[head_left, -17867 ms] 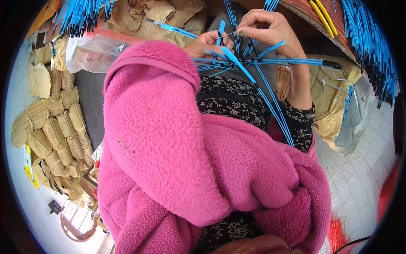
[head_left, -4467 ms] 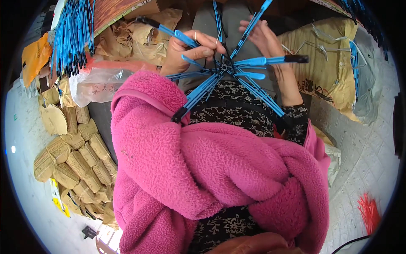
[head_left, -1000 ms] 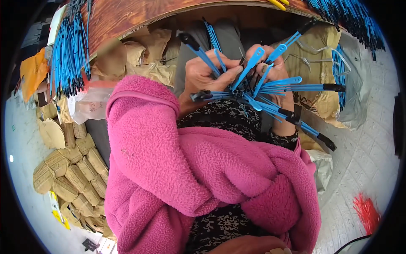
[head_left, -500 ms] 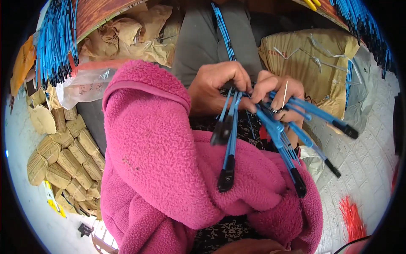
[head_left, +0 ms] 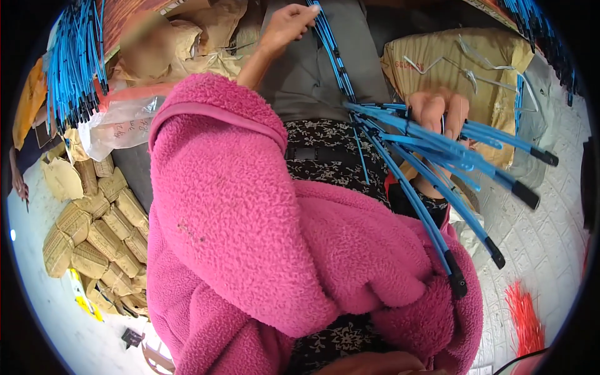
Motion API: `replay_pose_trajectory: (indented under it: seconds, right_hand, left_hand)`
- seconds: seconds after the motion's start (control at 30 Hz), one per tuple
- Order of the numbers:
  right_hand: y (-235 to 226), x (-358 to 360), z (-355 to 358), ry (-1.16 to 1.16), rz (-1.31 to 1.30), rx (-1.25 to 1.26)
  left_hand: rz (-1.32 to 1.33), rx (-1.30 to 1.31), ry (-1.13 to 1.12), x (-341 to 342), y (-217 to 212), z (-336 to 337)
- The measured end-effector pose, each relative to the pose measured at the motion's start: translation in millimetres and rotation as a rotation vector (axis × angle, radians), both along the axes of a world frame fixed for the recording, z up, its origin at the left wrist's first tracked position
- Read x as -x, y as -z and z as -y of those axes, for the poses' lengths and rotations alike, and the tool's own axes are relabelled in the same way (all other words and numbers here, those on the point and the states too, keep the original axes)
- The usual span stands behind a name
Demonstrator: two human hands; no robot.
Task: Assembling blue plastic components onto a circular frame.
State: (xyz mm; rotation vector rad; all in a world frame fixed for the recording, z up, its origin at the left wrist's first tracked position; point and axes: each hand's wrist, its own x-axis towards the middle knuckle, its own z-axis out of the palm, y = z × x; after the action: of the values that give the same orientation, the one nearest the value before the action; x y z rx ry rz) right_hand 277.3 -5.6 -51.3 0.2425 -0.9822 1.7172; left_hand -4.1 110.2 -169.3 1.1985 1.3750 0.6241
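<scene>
Brown paper bundles (head_left: pixel 94 231), roughly a dozen, lie stacked at far left below one hanging sheaf of blue rods (head_left: pixel 75 62). Left hand (head_left: pixel 289 25), raised high, pinches the upper end of one strand of blue tubing (head_left: pixel 334 56) between pressed fingertips. Right hand (head_left: pixel 440 112), fingers curled tight, grips a fan of about six black-tipped blue rods (head_left: pixel 450 162) splaying over the pink fleece sleeve (head_left: pixel 250 212).

Close head view, facing downward

Tan paper bundles (head_left: pixel 94 231) stacked left; brown sack (head_left: pixel 450 62) upper right.
</scene>
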Motion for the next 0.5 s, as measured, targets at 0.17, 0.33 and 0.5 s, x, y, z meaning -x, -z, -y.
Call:
replay_pose_trajectory:
  seconds: [0.17,0.33,0.5]
  right_hand:
    - [2,-3,-1,-0.022,0.024,-0.043]
    - [-3,2,6,0.014,0.043,0.003]
    - [-9,4,4,0.055,0.075,0.08]
  left_hand:
    - [-0.575,-0.15,0.213,-38,-25,3]
    - [-0.727,-0.14,0.218,-36,-19,0]
    - [-0.714,-0.103,0.156,-31,-4,4]
